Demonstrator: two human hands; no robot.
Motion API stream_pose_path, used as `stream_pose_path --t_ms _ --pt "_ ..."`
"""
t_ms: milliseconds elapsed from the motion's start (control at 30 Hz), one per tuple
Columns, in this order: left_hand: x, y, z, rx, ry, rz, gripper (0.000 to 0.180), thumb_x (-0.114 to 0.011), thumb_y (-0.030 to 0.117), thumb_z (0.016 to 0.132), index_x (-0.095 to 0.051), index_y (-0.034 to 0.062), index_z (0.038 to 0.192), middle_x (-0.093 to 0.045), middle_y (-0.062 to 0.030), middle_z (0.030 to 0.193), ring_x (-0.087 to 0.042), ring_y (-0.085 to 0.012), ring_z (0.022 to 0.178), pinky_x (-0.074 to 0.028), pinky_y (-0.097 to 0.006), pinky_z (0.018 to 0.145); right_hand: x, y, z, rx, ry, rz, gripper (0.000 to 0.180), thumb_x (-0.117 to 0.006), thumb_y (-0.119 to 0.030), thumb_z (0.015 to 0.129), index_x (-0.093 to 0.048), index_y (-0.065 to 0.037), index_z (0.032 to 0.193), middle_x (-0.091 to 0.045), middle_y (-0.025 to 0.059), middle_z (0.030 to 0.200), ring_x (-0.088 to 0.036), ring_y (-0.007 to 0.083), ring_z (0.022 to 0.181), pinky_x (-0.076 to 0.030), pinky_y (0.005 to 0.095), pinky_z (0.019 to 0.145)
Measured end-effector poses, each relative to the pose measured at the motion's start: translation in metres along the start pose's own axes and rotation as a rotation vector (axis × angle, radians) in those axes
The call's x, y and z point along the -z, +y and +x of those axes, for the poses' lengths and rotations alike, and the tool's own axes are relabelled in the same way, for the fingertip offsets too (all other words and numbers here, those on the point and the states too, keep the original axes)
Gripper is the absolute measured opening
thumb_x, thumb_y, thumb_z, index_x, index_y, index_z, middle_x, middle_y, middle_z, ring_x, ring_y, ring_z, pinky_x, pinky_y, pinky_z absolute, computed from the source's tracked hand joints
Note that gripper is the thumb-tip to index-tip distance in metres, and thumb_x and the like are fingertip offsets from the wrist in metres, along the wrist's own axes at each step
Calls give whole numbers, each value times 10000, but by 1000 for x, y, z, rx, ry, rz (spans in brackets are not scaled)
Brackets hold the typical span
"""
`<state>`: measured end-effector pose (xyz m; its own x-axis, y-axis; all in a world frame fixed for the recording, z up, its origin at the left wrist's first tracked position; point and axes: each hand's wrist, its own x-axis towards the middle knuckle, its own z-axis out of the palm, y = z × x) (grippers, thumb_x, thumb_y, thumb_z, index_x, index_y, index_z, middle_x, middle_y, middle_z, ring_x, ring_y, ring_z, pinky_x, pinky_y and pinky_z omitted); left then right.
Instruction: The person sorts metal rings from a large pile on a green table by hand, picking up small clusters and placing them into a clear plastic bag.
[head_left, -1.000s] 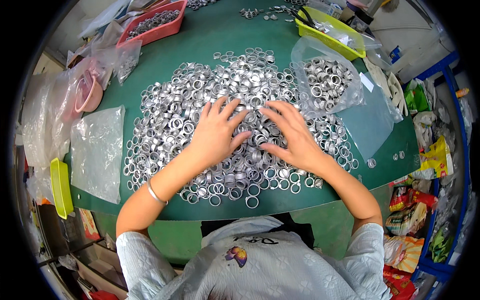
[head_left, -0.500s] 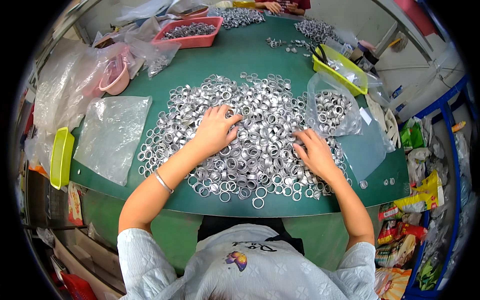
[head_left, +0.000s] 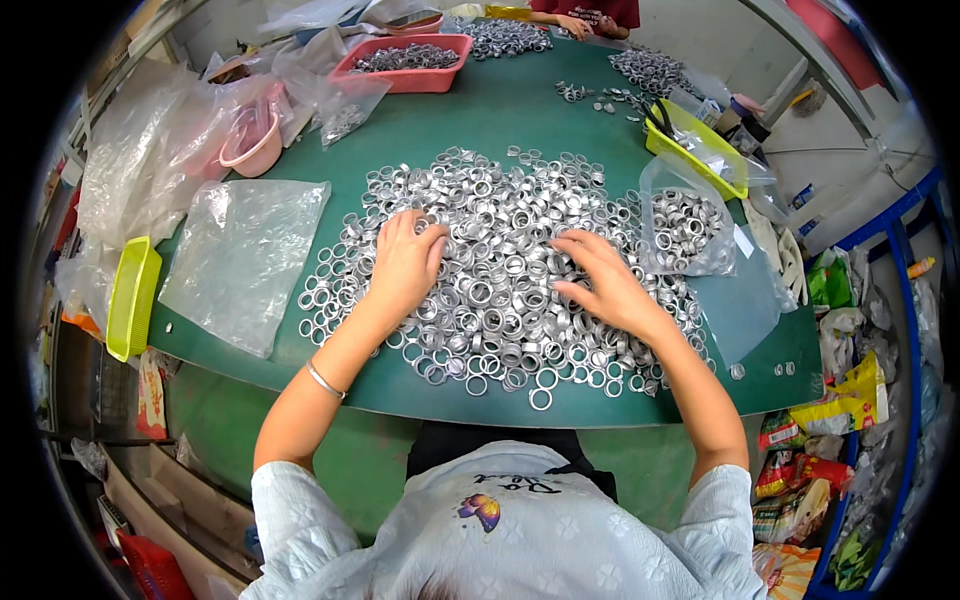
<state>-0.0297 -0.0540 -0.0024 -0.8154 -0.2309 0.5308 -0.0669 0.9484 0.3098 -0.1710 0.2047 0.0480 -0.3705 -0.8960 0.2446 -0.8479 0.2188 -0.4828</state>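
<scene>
A broad heap of small silvery metal rings [head_left: 490,270] covers the middle of the green table [head_left: 500,115]. My left hand [head_left: 405,262] rests on the left part of the heap, fingers apart and thumb stretched toward the middle; its fingertips touch rings. On the right part lies my right hand [head_left: 605,285], fingers and thumb spread toward the middle of the heap, also against the rings. Neither hand visibly grips a ring. Beside the heap at the right stands a clear plastic bag [head_left: 655,215] with many rings in it.
An empty clear bag [head_left: 245,260] lies flat at the left, near a yellow-green basket [head_left: 133,300] and a pink bowl [head_left: 250,150]. A pink tray [head_left: 405,80] of metal parts and a yellow basket [head_left: 700,165] stand farther back. Another person's hands [head_left: 590,25] work at the far edge.
The whole view has shifted slightly. Over the heap, my left hand has moved left and my right hand has moved left toward the middle.
</scene>
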Motion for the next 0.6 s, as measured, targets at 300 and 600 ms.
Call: stream_pose_path --t_ms 300,600 --pt "-1 45 -12 -331 -230 36 358 -635 245 830 -583 119 1162 -515 -91 1258 -441 -292 1220 -248 -624 1020 -42 7 26 140 -124 -119 382 -657 -304 819 -572 -72 1111 -508 116 1234 -391 325 1261 -337 455 1010" --pt "5 14 1 -201 -219 8 248 -655 320 816 -656 122 964 -537 -63 1077 -484 -264 1112 -226 -630 1033 -5 21 1 -3 44 -190 230 -664 -168 785 -562 -58 960 -527 86 1028 -497 283 1019 -401 394 861"
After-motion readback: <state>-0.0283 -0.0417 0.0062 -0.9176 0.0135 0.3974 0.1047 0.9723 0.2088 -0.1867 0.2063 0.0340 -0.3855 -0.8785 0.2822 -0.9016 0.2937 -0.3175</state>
